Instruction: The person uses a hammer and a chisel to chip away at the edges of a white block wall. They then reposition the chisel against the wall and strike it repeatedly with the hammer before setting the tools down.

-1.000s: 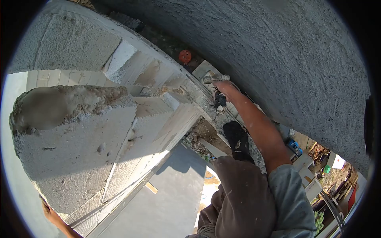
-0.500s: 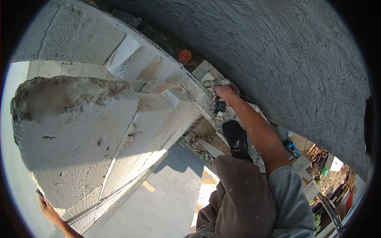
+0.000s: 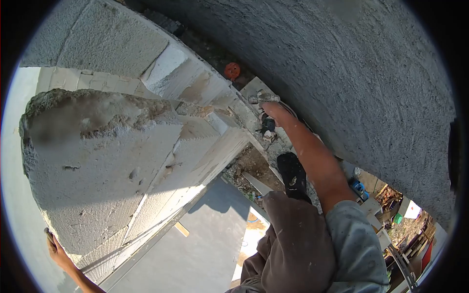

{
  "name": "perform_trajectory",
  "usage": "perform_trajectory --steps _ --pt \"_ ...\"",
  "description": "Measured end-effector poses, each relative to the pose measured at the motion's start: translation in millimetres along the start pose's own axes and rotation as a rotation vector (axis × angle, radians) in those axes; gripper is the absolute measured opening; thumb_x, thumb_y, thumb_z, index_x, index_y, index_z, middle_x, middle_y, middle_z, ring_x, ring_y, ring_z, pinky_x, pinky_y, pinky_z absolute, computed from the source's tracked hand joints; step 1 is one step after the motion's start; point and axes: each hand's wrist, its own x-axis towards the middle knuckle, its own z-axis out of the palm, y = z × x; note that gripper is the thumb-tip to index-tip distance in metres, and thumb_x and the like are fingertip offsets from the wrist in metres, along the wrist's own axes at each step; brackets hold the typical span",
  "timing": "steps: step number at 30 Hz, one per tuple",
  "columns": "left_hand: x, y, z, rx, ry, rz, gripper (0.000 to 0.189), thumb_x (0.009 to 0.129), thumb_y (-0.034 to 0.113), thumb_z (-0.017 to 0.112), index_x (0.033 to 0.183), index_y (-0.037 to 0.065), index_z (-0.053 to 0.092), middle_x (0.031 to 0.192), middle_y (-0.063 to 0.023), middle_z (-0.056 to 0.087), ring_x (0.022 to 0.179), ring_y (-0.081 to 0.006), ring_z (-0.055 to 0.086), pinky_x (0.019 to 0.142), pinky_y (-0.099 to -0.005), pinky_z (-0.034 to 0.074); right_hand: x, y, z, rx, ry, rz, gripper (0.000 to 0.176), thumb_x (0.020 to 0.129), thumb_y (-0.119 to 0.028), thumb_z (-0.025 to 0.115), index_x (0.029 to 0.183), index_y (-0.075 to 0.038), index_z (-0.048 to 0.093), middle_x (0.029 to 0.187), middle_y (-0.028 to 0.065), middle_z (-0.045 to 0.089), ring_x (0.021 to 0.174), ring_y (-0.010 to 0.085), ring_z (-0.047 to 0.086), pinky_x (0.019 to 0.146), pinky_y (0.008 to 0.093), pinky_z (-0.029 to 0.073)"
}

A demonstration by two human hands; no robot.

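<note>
Reaching way out along the narrow gap, the right hand (image 3: 277, 110) is closed around the handle of a mortar-caked tool (image 3: 264, 96). The crusty grey end pokes out past the fingers, up near a pale board leaning in the gap. Can't make out exactly what sort of tool it is, too caked up.

The left hand (image 3: 55, 248) is down at the bottom left edge of the shot, pressed against the lower corner of the big white block wall (image 3: 97, 185). Fingers look laid along the block's edge, but it's right at the rim of the lens, so I can't tell if it's gripping anything or just resting flat.

Around it: the nearest block has a rough, lumpy mortar top (image 3: 102, 115), and the wall steps away toward the right hand. A grey rendered wall (image 3: 371, 73) fills the whole right side, so the arm is squeezed between the two. An orange round thing (image 3: 232, 70) sits further along the gap. Just below the right hand there's a dark object (image 3: 267, 125) among the rubble. A black shoe (image 3: 293, 173) stands on the debris, brown trousers (image 3: 298, 239) and a grey sleeve (image 3: 354, 244) are in front, and there's a blue object (image 3: 359, 187) behind the arm.
</note>
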Motion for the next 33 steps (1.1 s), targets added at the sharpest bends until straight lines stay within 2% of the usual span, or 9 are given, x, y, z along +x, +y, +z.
perform_trajectory --steps 5,8,13,16,18,21,26,30,33 --pt "12 -32 -7 -0.03 -0.025 0.02 0.04 0.1 0.015 0.051 0.136 -0.002 0.052 0.128 -0.0095 0.062 0.114 -0.0186 0.059 0.099 -0.0297 0.042 -21 -18 -16 0.284 -0.138 0.038 0.035 0.095 -0.03 0.055 0.112 0.001 0.053 0.072 0.0138 0.063 0.055 0.0223 0.061 0.048 0.0388 0.051" --pt "15 -53 -10 -0.099 -0.024 0.03 0.041 0.099 0.014 0.052 0.137 -0.003 0.051 0.128 -0.0095 0.062 0.114 -0.0182 0.059 0.099 -0.0293 0.042 -8 -29 -39 0.543 -0.048 -0.09 0.031 0.097 -0.027 0.054 0.109 0.001 0.053 0.074 0.016 0.063 0.055 0.0234 0.061 0.046 0.0374 0.051" --pt "11 -40 -8 -0.154 -0.071 -0.003 0.04 0.099 0.014 0.053 0.135 -0.004 0.052 0.125 -0.0099 0.063 0.111 -0.0169 0.059 0.097 -0.0278 0.042 -29 -72 -49 1.121 0.446 -0.115 0.029 0.094 -0.022 0.057 0.111 0.002 0.053 0.086 0.0182 0.064 0.069 0.0264 0.065 0.054 0.0401 0.055" --pt "0 7 2 -0.067 0.016 0.0 0.04 0.1 0.017 0.055 0.134 -0.004 0.054 0.123 -0.0103 0.064 0.111 -0.0172 0.059 0.097 -0.0281 0.043 26 -28 6 0.001 0.33 -0.03 0.05 0.094 -0.035 0.053 0.127 0.004 0.053 0.123 0.0218 0.062 0.096 0.0291 0.067 0.079 0.045 0.054" --pt "-2 -2 3 -0.054 0.016 -0.017 0.04 0.1 0.019 0.055 0.133 -0.004 0.054 0.122 -0.0099 0.065 0.111 -0.0163 0.059 0.098 -0.0286 0.042 11 -29 10 -0.19 0.089 -0.082 0.039 0.093 -0.032 0.052 0.112 0.002 0.055 0.088 0.0119 0.063 0.078 0.0237 0.066 0.062 0.0394 0.055" --pt "8 -28 -1 0.012 0.023 0.006 0.04 0.1 0.019 0.055 0.133 -0.004 0.054 0.122 -0.0094 0.065 0.111 -0.0158 0.059 0.098 -0.0285 0.043 16 -25 3 0.156 -0.092 -0.042 0.03 0.093 -0.029 0.055 0.103 -0.001 0.054 0.075 0.0113 0.061 0.053 0.0224 0.061 0.047 0.0412 0.052" --pt "8 -21 -10 -0.054 -0.064 0.005 0.039 0.1 0.017 0.054 0.132 -0.004 0.055 0.124 -0.0099 0.064 0.111 -0.0161 0.059 0.097 -0.0286 0.043 4 -41 -44 0.643 -0.158 -0.103 0.028 0.095 -0.024 0.055 0.102 0.002 0.052 0.068 0.0144 0.06 0.046 0.0248 0.057 0.042 0.0393 0.05" --pt "7 -28 -9 -0.069 -0.051 -0.008 0.039 0.1 0.017 0.054 0.132 -0.004 0.055 0.124 -0.0093 0.064 0.111 -0.0156 0.059 0.097 -0.0281 0.043 1 -57 -66 0.973 0.316 -0.146 0.053 0.092 -0.026 0.06 0.13 0.007 0.047 0.114 0.0236 0.061 0.094 0.0325 0.066 0.069 0.0404 0.057" --pt "2 -1 -3 -0.045 0.006 -0.016 0.039 0.1 0.017 0.054 0.133 -0.004 0.054 0.123 -0.0092 0.065 0.111 -0.0154 0.06 0.097 -0.028 0.044 15 -29 -25 0.339 0.391 -0.053 0.05 0.093 -0.027 0.058 0.128 0.006 0.047 0.103 0.0216 0.062 0.081 0.0286 0.065 0.063 0.0407 0.055"
